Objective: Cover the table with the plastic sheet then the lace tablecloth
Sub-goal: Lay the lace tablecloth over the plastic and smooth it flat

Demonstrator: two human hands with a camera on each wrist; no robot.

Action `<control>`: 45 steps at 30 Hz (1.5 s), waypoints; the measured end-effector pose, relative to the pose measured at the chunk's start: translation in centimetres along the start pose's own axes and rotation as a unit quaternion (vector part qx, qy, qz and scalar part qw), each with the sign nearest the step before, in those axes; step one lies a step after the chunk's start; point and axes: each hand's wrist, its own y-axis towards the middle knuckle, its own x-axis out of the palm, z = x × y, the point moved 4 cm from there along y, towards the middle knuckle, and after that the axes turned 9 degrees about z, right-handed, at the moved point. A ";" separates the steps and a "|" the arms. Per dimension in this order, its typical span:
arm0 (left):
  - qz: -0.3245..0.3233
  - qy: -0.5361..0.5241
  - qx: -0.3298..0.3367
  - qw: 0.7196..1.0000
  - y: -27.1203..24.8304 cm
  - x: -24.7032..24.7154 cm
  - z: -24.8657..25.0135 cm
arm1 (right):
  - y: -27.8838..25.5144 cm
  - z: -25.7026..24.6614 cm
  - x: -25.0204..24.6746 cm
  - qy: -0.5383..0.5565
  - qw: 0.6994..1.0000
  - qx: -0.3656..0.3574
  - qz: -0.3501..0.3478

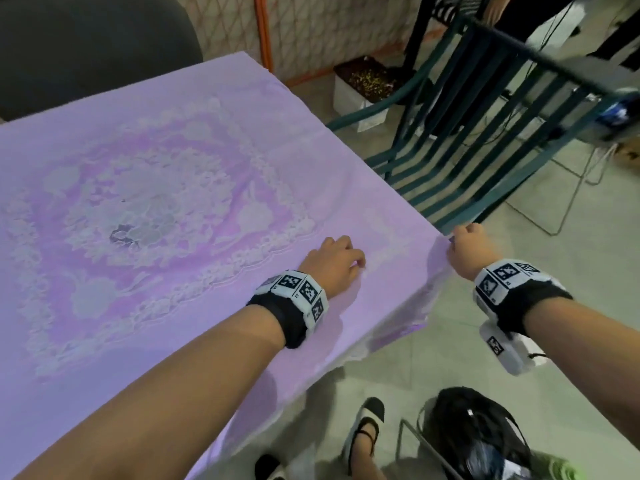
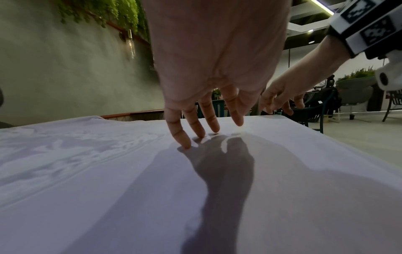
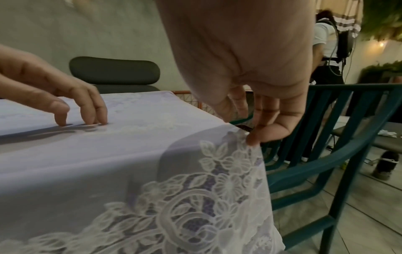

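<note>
The white lace tablecloth [image 1: 145, 209] lies spread over the table, with a purple layer showing through it. Its flowered border [image 3: 195, 189] hangs over the near right corner. My left hand [image 1: 332, 261] rests on the cloth near the table's right edge, its fingertips [image 2: 187, 144] pressing down on the fabric. My right hand [image 1: 460, 240] is at the corner just off the table. There its thumb and fingers [image 3: 254, 135] pinch the lace edge where it starts to hang.
A teal slatted chair [image 1: 485, 133] stands close against the table's right side. A dark padded chair [image 1: 86, 46] is at the far side. On the floor lie a black bag [image 1: 478, 434] and a white box [image 1: 367, 95]. Another person [image 3: 326, 51] stands behind the teal chair.
</note>
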 end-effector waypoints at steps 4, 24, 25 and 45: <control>0.007 -0.041 -0.025 0.999 4.5 0.1 1.9 | 2.2 0.7 -0.7 0.015 0.997 -0.043 -0.059; -0.003 -0.082 -0.174 0.981 15.8 -4.6 -0.8 | 11.2 -4.9 -6.6 -0.080 0.963 -0.232 -0.115; -0.002 -0.080 -0.182 0.980 16.3 -5.2 -1.6 | 12.1 -6.3 -6.8 -0.076 0.960 -0.240 -0.119; 0.143 0.089 -0.373 0.913 39.3 -25.2 -33.0 | 31.9 -31.6 -4.0 0.041 0.932 -0.342 -0.115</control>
